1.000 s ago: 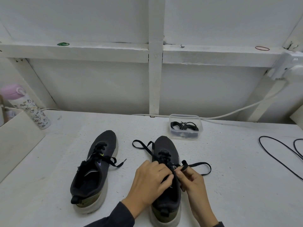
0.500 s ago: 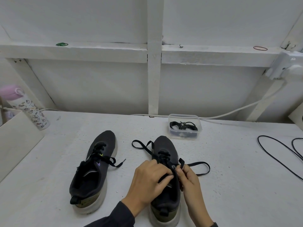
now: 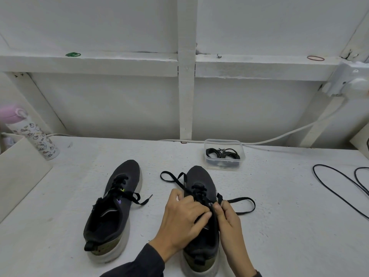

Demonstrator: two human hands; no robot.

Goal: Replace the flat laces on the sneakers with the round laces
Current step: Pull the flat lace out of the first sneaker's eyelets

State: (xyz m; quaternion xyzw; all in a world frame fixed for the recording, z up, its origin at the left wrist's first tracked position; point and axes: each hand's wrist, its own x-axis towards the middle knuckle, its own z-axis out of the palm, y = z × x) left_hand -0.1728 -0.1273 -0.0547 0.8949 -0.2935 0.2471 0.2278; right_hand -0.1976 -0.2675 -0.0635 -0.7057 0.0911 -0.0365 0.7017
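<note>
Two dark grey sneakers stand toe-away on the white table. The left sneaker (image 3: 116, 206) has its flat black lace threaded, one end trailing right. Over the right sneaker (image 3: 201, 183) both my hands work at the lacing. My left hand (image 3: 183, 218) covers the tongue and pinches the flat lace (image 3: 244, 206) at the eyelets. My right hand (image 3: 229, 218) pinches the same lace from the right side. Loose loops of that lace lie left of the toe and to the right. Round black laces (image 3: 222, 153) sit coiled in a clear plastic tub (image 3: 223, 163) behind the right sneaker.
A pink-capped patterned bottle (image 3: 32, 134) leans at the far left beside a white board (image 3: 18, 172). A white cable (image 3: 289, 132) runs along the wall to a socket. Black cables (image 3: 343, 188) loop at the right edge.
My right hand has drawn in toward the eyelets and the right-hand lace loop has shifted slightly. The left hand stays on the tongue. The sneakers have not moved.
</note>
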